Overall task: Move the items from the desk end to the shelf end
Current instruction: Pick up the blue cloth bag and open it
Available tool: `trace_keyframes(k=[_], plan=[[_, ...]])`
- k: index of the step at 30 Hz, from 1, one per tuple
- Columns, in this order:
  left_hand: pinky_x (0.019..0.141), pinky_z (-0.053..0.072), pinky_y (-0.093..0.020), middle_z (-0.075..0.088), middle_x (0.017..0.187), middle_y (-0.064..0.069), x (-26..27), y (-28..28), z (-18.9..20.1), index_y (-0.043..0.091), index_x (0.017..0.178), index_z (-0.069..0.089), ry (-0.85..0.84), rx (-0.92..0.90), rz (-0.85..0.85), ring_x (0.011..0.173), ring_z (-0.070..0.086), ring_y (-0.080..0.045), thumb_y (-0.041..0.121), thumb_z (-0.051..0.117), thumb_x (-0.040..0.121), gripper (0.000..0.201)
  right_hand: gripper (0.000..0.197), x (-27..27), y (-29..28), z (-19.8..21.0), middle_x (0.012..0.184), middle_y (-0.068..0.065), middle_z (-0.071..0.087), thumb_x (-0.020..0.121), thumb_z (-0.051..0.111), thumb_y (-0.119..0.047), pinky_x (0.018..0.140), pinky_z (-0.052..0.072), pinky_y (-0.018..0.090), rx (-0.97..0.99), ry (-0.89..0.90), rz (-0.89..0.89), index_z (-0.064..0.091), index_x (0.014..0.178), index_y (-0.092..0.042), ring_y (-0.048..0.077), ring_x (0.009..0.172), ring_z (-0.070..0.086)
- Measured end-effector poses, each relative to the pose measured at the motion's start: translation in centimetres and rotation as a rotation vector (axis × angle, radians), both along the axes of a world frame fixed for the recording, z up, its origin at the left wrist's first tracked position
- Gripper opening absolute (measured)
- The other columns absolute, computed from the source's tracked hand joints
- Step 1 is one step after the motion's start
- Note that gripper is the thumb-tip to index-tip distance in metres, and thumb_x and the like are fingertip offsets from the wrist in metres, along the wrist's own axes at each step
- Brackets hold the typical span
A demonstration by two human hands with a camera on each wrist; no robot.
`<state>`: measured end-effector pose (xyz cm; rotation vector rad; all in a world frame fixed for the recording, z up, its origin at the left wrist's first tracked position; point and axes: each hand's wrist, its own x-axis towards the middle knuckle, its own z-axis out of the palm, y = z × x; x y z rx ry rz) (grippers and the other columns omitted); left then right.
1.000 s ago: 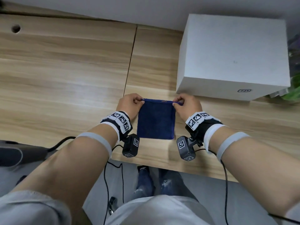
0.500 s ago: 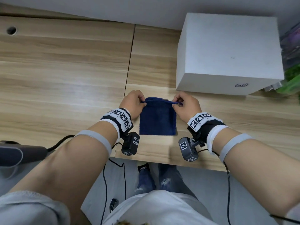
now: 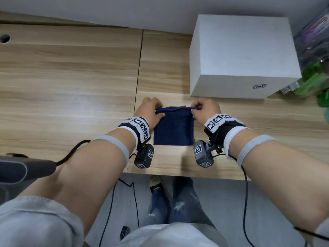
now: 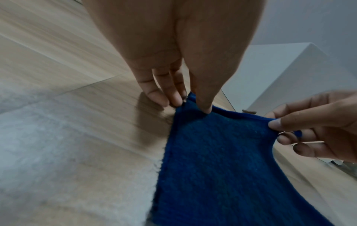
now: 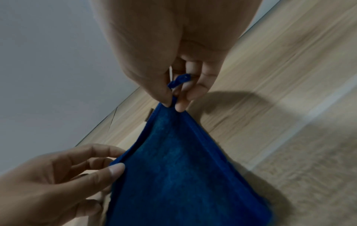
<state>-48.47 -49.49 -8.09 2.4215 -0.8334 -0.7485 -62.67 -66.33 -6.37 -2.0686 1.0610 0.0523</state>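
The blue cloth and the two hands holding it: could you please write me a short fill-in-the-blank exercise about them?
1. The left hand and right hand each pinch a far ____ of the blue cloth.
2. The cloth's colour is ____.
3. The white box stands on the ____ desk.

Missing words: corner; blue; wooden

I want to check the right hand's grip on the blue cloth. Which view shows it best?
The right wrist view: the right hand pinches a corner of the blue cloth between thumb and fingertip, close up. The left wrist view shows that pinch from the side; the head view shows mostly knuckles.
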Motion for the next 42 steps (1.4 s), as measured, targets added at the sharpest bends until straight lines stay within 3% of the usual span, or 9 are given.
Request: trace_keyframes(k=[6,11,16,20,24,27,30,37,42], plan=[[0.083,0.051,-0.036,0.049,0.098,0.003,-0.7,0.7,0.1,0.023,0.086,0.066,-0.045,-0.075,-0.058,0.088,0.052,-0.018,0.02,0.077,0.081,0.013,0.013,-0.2,0.1,-0.5,0.077,-0.003,0.069,0.079,0.06,-0.011,0.066,0.046,0.021,0.013,0.046,-0.012,0.068,0.081,-0.021,0.017,0.076,0.067],[0.092,0.053,-0.033,0.052,0.104,0.005,-0.5,0.7,-0.1,0.021,0.114,0.065,-0.003,-0.097,0.009,0.093,0.059,-0.013,0.016,0.073,0.086,0.03,0.013,-0.7,0.0,-0.7,0.076,-0.006,0.066,0.079,0.061,-0.009,0.057,0.038,0.012,0.037,0.028,0.016,0.069,0.084,-0.018,0.017,0.078,0.065],[0.088,0.052,-0.036,0.047,0.107,0.004,0.1,-0.3,-0.2,0.024,0.103,0.067,-0.069,0.028,-0.042,0.102,0.053,-0.017,0.028,0.07,0.088,0.015,0.014,-0.3,-0.4,-1.0,0.078,-0.003,0.071,0.079,0.06,-0.012,0.07,0.054,0.026,0.055,-0.004,-0.006,0.066,0.076,-0.024,0.018,0.075,0.069],[0.086,0.054,-0.041,0.056,0.101,0.003,0.2,-0.8,0.5,0.025,0.093,0.065,-0.059,0.065,-0.056,0.102,0.055,-0.021,0.024,0.067,0.089,0.004,0.016,-0.3,-0.6,-0.5,0.074,-0.006,0.067,0.082,0.06,-0.007,0.06,0.055,0.029,0.109,-0.071,-0.021,0.065,0.078,-0.022,0.017,0.061,0.071],[0.073,0.047,-0.024,0.064,0.086,0.005,-0.1,0.3,1.8,0.026,0.09,0.06,0.055,-0.02,0.033,0.082,0.06,-0.016,0.019,0.068,0.089,0.01,0.015,-1.2,-0.2,0.8,0.077,0.0,0.069,0.074,0.062,-0.003,0.05,0.048,0.022,0.18,-0.124,-0.004,0.067,0.077,-0.017,0.02,0.068,0.07],[0.062,0.038,-0.005,0.065,0.083,0.008,-0.9,1.7,3.5,0.024,0.089,0.065,0.074,-0.075,0.014,0.077,0.058,-0.012,0.015,0.071,0.087,0.011,0.013,-2.5,0.4,1.9,0.076,-0.004,0.07,0.071,0.068,-0.007,0.058,0.046,0.016,0.131,-0.119,0.081,0.068,0.075,-0.019,0.011,0.062,0.062],[0.063,0.038,0.0,0.068,0.086,0.009,-2.0,3.6,4.4,0.022,0.095,0.074,0.112,-0.096,-0.03,0.076,0.057,-0.008,0.012,0.073,0.086,0.014,0.013,-4.5,1.7,2.4,0.077,-0.006,0.069,0.072,0.07,-0.008,0.063,0.044,0.017,0.107,-0.114,0.161,0.068,0.075,-0.02,0.006,0.062,0.058],[0.079,0.044,-0.013,0.064,0.099,0.005,-5.7,6.9,2.6,0.016,0.101,0.078,0.131,0.007,-0.135,0.087,0.064,-0.013,0.012,0.075,0.083,0.019,0.018,-8.8,5.3,0.4,0.089,-0.004,0.053,0.076,0.069,-0.006,0.076,0.044,0.023,0.025,0.042,0.266,0.072,0.09,-0.017,0.013,0.074,0.055],[0.082,0.052,-0.034,0.065,0.096,-0.004,-7.1,6.7,1.5,0.013,0.113,0.053,0.088,0.112,0.2,0.087,0.061,-0.023,0.032,0.071,0.088,0.036,0.016,-9.0,7.0,-0.9,0.088,-0.001,0.066,0.086,0.063,-0.023,0.057,0.037,0.02,0.039,0.085,-0.107,0.057,0.101,-0.017,0.016,0.077,0.058]])
